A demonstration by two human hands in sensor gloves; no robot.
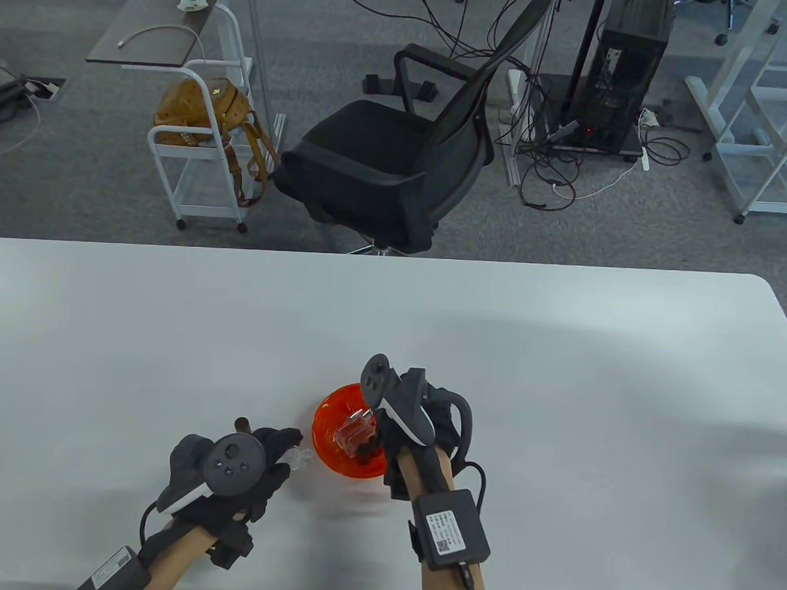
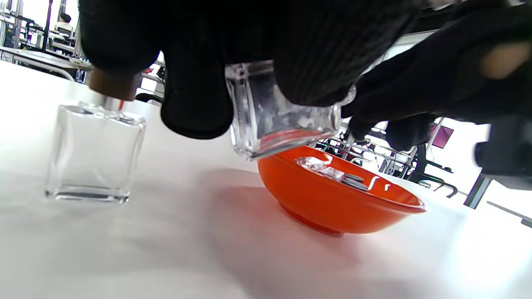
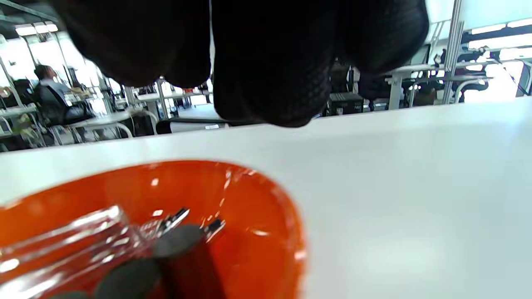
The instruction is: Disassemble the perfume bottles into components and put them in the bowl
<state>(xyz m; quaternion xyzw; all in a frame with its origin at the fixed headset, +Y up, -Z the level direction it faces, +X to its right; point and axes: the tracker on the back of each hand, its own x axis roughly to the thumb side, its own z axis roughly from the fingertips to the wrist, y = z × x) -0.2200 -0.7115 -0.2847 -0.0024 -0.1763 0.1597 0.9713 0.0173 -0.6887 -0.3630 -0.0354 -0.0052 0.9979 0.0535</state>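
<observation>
The left hand point(image 1: 242, 471) grips a clear glass bottle point(image 2: 278, 118) just left of the orange bowl point(image 1: 326, 452), its base tipped over the bowl's rim. The right hand point(image 1: 413, 433) hangs over the bowl with fingers curled; whether it holds anything I cannot tell. Inside lie a glass bottle point(image 1: 355, 431) and dark caps point(image 3: 176, 241). Another capped bottle point(image 2: 95, 153) stands upright behind the left hand on the white table point(image 1: 560, 354)

Beyond the white bench point(image 1: 561, 328) lies grey carpet point(image 1: 79, 183) with a black office chair point(image 1: 400, 152), a white cart point(image 1: 205, 124) holding a brown bag point(image 1: 203, 107), and tangled cables point(image 1: 549, 165).
</observation>
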